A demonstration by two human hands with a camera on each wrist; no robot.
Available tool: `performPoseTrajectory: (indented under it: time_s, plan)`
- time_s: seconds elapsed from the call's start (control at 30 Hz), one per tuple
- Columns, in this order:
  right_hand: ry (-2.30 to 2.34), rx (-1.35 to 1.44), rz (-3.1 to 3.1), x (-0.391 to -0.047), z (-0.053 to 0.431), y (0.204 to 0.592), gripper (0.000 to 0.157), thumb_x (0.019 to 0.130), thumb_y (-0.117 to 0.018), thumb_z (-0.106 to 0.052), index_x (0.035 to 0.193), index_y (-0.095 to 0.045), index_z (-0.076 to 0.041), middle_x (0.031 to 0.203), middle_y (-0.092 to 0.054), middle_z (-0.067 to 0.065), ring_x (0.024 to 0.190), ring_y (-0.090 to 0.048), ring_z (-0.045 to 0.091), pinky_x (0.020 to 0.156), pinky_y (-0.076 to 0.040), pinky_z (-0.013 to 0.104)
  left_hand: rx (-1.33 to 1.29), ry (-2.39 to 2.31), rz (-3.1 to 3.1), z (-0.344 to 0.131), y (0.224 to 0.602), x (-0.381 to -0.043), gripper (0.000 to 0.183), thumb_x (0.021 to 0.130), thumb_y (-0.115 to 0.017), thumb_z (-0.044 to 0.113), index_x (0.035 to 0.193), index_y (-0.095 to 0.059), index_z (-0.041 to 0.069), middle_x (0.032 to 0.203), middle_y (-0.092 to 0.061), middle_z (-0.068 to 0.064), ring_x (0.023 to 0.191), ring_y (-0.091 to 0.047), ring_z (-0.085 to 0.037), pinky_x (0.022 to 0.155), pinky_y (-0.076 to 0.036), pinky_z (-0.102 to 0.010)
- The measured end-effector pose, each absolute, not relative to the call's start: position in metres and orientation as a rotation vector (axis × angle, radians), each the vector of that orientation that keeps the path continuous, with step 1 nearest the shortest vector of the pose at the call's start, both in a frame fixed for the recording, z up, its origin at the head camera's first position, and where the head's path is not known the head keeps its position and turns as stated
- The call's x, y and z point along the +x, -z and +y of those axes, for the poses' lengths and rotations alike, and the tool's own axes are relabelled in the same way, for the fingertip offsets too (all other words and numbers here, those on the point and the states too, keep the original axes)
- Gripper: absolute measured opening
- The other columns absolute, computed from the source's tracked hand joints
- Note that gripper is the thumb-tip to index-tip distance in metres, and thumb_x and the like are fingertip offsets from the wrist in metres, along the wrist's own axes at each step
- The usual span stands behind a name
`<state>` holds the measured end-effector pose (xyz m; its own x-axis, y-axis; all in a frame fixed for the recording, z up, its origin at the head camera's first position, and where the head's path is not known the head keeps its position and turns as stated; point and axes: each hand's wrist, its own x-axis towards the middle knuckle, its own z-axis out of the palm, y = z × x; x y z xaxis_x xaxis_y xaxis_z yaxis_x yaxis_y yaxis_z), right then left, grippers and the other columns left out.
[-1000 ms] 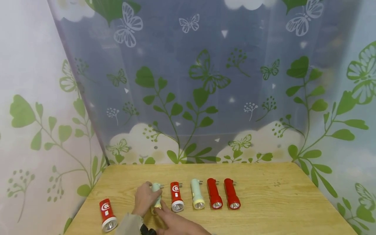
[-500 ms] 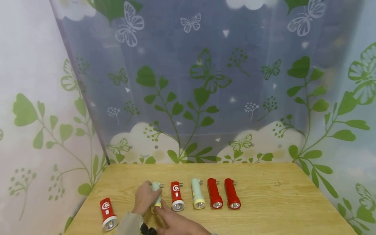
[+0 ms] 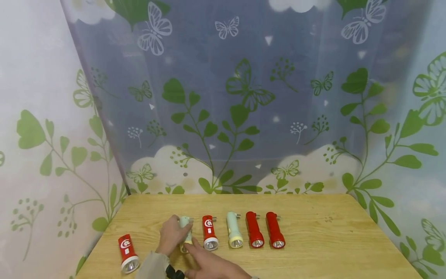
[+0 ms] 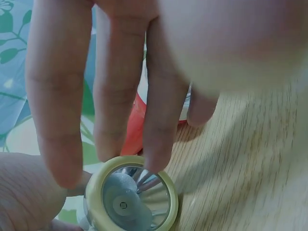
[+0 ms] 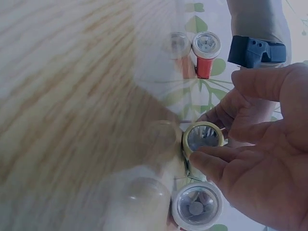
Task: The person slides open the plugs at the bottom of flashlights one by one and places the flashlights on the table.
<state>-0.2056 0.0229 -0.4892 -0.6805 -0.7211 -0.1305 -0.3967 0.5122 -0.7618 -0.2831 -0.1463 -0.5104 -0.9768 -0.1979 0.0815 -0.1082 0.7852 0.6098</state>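
Note:
My left hand [image 3: 171, 234] grips a mint-green flashlight [image 3: 187, 236] with a pale yellow head and plug prongs at its far end. The flashlight lies on the wooden table, its lens [image 5: 203, 136] facing me. From the right, my right hand [image 3: 212, 262] reaches to the flashlight's head, and a fingertip touches the yellow rim. Straight right-hand fingers [image 4: 115, 86] hang in front of the lens in the left wrist view. A red flashlight [image 3: 210, 232] with a white head and white emblem lies just to the right.
Farther right in the row lie another mint flashlight [image 3: 234, 230] and two plain red flashlights [image 3: 255, 229], prongs out. A red-and-white flashlight [image 3: 127, 254] lies apart at the left. The wooden table [image 3: 327, 240] ends at a patterned curtain [image 3: 223, 116] behind.
My right fingertips have shifted slightly up along the flashlight's head, and more of its lens shows. My left hand keeps its grip. The other flashlights stay in place.

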Motion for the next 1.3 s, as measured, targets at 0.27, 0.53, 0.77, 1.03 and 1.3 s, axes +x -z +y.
performPoseTrajectory:
  time_s: [0.27, 0.53, 0.77, 1.03, 1.3]
  plan:
    - [0.995, -1.082, 2.411, -0.203, 0.035, 0.467, 0.058, 0.09, -0.05, -0.035, 0.141, -0.024, -0.024, 0.144, -0.035, -0.003, 0.127, -0.041, 0.012, 0.095, -0.045, 0.032, 0.265, 0.932, -2.858, -0.147, 0.506, -0.282, 0.06, 0.08, -0.061, 0.045, 0.11, -0.053, -0.008, 0.093, -0.064, -0.02, 0.07, -0.057, -0.022, 0.054, -0.044, -0.031]
    - [0.988, -1.134, 2.541, -0.203, 0.051, 0.443, 0.06, 0.091, -0.046, -0.041, 0.142, -0.021, -0.023, 0.145, -0.033, -0.002, 0.122, -0.045, 0.012, 0.095, -0.045, 0.029, 0.233, 0.816, -2.837, -0.149, 0.496, -0.28, 0.058, 0.084, -0.056, 0.039, 0.116, -0.049, -0.009, 0.105, -0.061, -0.028, 0.087, -0.062, -0.038, 0.068, -0.052, -0.045]
    - [0.983, -1.072, 2.66, -0.196, 0.058, 0.43, 0.057, 0.091, -0.045, -0.043, 0.141, -0.021, -0.03, 0.146, -0.031, -0.006, 0.133, -0.034, 0.016, 0.103, -0.038, 0.04, 0.185, 0.675, -2.826, -0.165, 0.48, -0.273, 0.056, 0.083, -0.058, 0.038, 0.114, -0.05, -0.008, 0.095, -0.063, -0.025, 0.073, -0.062, -0.033, 0.053, -0.048, -0.039]
    - [0.959, -1.038, 2.691, -0.181, 0.059, 0.428, 0.056, 0.091, -0.044, -0.045, 0.14, -0.018, -0.037, 0.147, -0.028, -0.009, 0.136, -0.03, 0.018, 0.103, -0.037, 0.045, 0.216, 0.538, -2.857, -0.205, 0.471, -0.262, 0.049, 0.081, -0.058, 0.033, 0.109, -0.051, -0.006, 0.093, -0.061, -0.026, 0.069, -0.06, -0.035, 0.047, -0.044, -0.041]
    - [0.996, -0.922, 2.636, -0.175, 0.06, 0.434, 0.057, 0.088, -0.047, -0.05, 0.137, -0.02, -0.041, 0.145, -0.028, -0.016, 0.135, -0.031, 0.016, 0.101, -0.037, 0.047, 0.36, 0.438, -3.002, -0.248, 0.466, -0.239, 0.049, 0.082, -0.054, 0.031, 0.108, -0.046, -0.01, 0.091, -0.053, -0.032, 0.066, -0.055, -0.037, 0.043, -0.042, -0.04]
